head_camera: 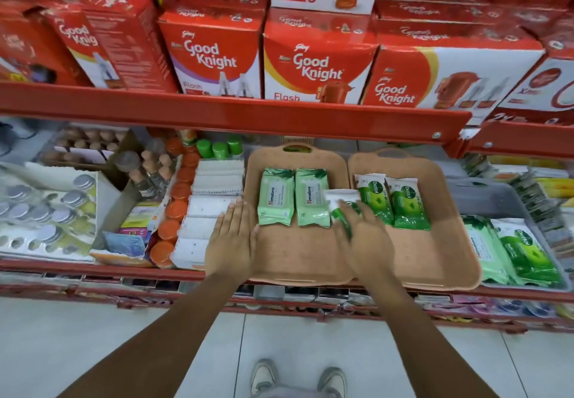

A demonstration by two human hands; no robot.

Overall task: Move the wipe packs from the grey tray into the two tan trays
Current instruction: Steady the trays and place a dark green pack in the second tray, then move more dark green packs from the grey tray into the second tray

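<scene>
Two tan trays sit side by side on the shelf: the left tan tray (289, 258) holds two pale green Himalaya wipe packs (293, 200), and the right tan tray (435, 254) holds two green Dettol wipe packs (394, 202). My right hand (363, 239) is shut on a blurred green and white Dettol pack (340, 208), held over the gap between the tan trays. My left hand (231, 242) lies flat and open on the left tray's left rim. The grey tray (484, 192) at the right holds a pale green pack (484, 248) and a Dettol pack (528, 251).
A red shelf rail (217, 111) overhangs the trays, with red Good Knight boxes (313, 65) above. Left of the trays lie white packets (214, 186), orange-capped jars (177, 211) and small bottles. Sachets (540, 198) crowd the far right. My shoes (298, 379) stand on the tiled floor.
</scene>
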